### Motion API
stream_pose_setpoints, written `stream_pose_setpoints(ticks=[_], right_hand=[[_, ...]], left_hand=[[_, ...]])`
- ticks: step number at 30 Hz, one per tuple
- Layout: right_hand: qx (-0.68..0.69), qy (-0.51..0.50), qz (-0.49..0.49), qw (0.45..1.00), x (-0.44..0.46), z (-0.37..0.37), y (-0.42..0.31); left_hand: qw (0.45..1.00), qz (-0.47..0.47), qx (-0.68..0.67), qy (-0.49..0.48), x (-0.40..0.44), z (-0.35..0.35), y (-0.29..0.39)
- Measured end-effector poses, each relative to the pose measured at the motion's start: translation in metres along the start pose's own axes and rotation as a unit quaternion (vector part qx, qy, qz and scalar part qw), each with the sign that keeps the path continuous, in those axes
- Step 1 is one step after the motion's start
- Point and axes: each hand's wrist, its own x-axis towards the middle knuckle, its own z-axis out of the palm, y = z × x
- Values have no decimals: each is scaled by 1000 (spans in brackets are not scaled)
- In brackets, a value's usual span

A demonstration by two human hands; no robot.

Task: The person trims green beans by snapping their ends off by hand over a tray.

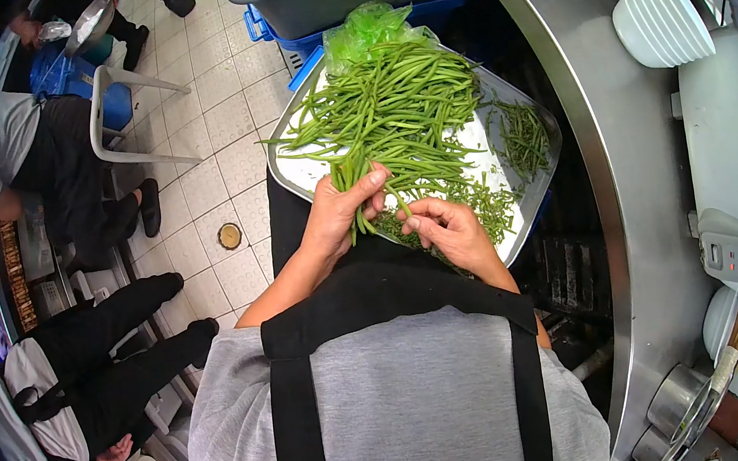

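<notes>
While the left hand clasps slender green beans, the right hand pinches one.

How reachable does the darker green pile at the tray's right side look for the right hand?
Probably yes: only bare tray and loose green bits appear to lie between the right hand and the darker green pile, though that hand seems to be pinching a green bean.

Stacked white bowls and a metal pot stand along a steel counter; a white seat stands on tiled floor.
</notes>
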Motion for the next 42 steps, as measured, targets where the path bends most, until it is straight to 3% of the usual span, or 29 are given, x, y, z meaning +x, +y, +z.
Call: stream_pose_setpoints(ticks=[5, 8, 23, 38, 42], right_hand=[[-45, 57, -27, 997, 0, 1, -1], [-175, 90, -101, 975, 1, 4, 0], [-299, 72, -129, 943, -1, 8, -16], [-257, 63, -139, 954, 0, 4, -7], [-260, 75, -136, 953, 1, 4, -4]], left_hand=[[1000, -2, -3, 13, 3, 1, -2], [1000, -18, 3, 12, 2, 3, -2], [997, -60, 49, 12, 2, 2, -6], [997, -51, 50, 23, 5, 4, -8], [997, -49, 50, -19, 5, 2, -8]])
